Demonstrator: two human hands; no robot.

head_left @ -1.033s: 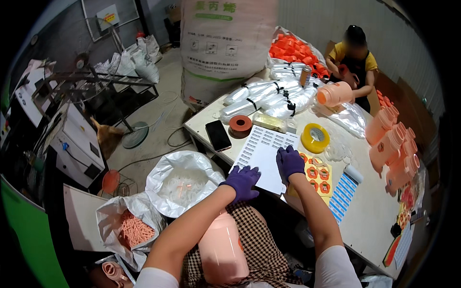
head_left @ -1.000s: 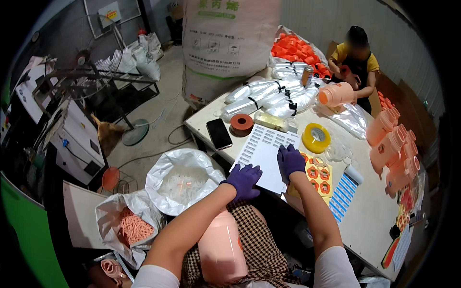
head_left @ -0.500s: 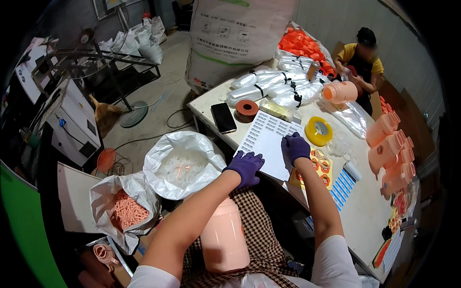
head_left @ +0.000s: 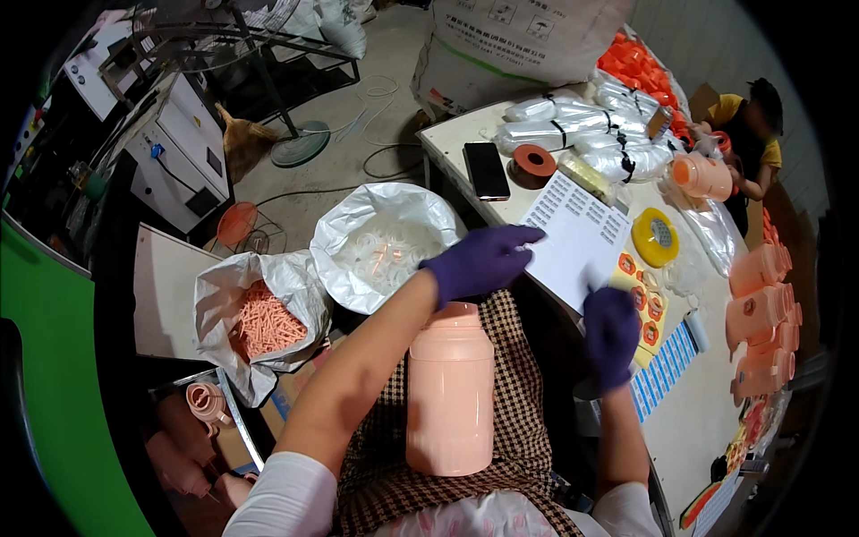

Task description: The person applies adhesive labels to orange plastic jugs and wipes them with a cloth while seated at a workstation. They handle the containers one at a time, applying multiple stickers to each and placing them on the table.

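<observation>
I see the pink jar (head_left: 450, 398) in the checkered lap (head_left: 516, 380), six o'clock from the left hand (head_left: 481, 262), which points toward the white label sheet (head_left: 570, 240), three o'clock. Right hand (head_left: 613, 336) blurred, sticker sheet (head_left: 645, 311) at one o'clock. Can't tell either grip.

The counter (head_left: 680, 430) ran from upper centre to lower right of the frame. On it, the label sheet (head_left: 573, 242) lay along the left edge, with a phone (head_left: 486, 171) and a ribbon roll (head_left: 533, 166) to its upper left. Right of the sheet lay a tape roll (head_left: 656, 237); below that, a sticker sheet (head_left: 651, 331). Plastic bundles (head_left: 564, 132) lay behind, before a tall sack (head_left: 510, 67). Jugs (head_left: 761, 318) clustered at the right. At lower centre, a jar (head_left: 450, 403) rested on a lap; left of it sat two open bags, one (head_left: 335, 259) behind the other (head_left: 215, 313).
</observation>
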